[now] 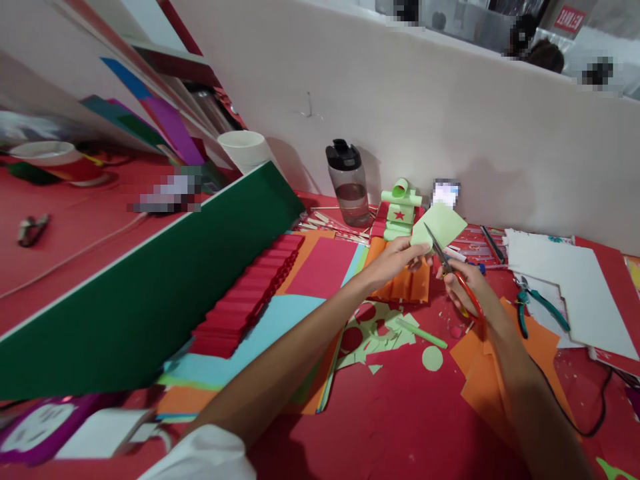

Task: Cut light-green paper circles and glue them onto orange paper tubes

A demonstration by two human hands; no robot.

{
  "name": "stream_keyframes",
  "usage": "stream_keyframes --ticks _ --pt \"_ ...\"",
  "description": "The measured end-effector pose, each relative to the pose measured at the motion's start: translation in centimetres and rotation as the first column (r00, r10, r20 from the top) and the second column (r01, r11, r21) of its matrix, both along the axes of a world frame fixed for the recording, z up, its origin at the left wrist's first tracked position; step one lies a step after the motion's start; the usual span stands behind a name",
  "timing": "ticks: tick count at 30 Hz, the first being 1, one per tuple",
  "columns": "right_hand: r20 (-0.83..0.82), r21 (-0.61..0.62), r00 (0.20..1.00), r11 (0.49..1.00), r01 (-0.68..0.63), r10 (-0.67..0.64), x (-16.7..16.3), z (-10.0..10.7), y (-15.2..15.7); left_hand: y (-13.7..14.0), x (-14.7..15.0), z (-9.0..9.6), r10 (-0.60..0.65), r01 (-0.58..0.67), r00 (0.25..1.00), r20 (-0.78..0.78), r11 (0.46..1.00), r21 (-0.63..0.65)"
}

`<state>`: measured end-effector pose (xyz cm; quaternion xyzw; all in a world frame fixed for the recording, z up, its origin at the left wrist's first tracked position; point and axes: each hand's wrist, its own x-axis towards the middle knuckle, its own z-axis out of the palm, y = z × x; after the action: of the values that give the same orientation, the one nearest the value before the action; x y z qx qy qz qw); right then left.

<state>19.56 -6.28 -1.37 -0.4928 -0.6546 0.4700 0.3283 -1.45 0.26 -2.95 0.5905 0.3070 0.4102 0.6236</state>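
My left hand (pixel 403 259) pinches a light green piece of paper (pixel 443 225) by its lower left corner, raised above the table. In my right hand (pixel 463 287) is a pair of scissors (pixel 470 297) with red handles, its blades lying against the paper. I cannot tell whether the blades have cut in. Just behind the left hand stands a small model of rolled green paper (pixel 400 207) with a red star. Below the hands lie green paper scraps (pixel 370 340) with round holes, a green paper circle (pixel 433 359) and a green pen-like stick (pixel 425 333).
Folded red paper (pixel 247 293) rests on coloured sheets (pixel 280 320) beside a green divider (pixel 150 287). A water bottle (pixel 349 187) stands by the wall. Pliers (pixel 543 307), orange paper (pixel 540 347) and white board (pixel 570 280) lie to the right. A charger (pixel 103 433) sits front left.
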Motion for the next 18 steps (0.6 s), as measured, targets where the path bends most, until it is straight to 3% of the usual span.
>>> stream_keyframes --ticks 6,14,18 --pt "-0.143 0.07 0.989 0.996 0.055 -0.045 -1.3 -0.8 -0.4 -1.2 1.2 0.3 -0.034 0.022 0.986 0.166 0.997 0.076" --pt "-0.125 0.097 0.99 0.992 0.077 -0.064 -2.7 -2.8 -0.7 -1.8 2.4 -0.3 0.264 -0.291 0.921 0.285 0.955 0.057" --pt "-0.138 0.05 0.988 0.996 0.073 -0.066 -2.8 -2.9 -0.8 -1.6 2.4 -0.4 0.336 -0.359 0.899 0.28 0.933 0.034"
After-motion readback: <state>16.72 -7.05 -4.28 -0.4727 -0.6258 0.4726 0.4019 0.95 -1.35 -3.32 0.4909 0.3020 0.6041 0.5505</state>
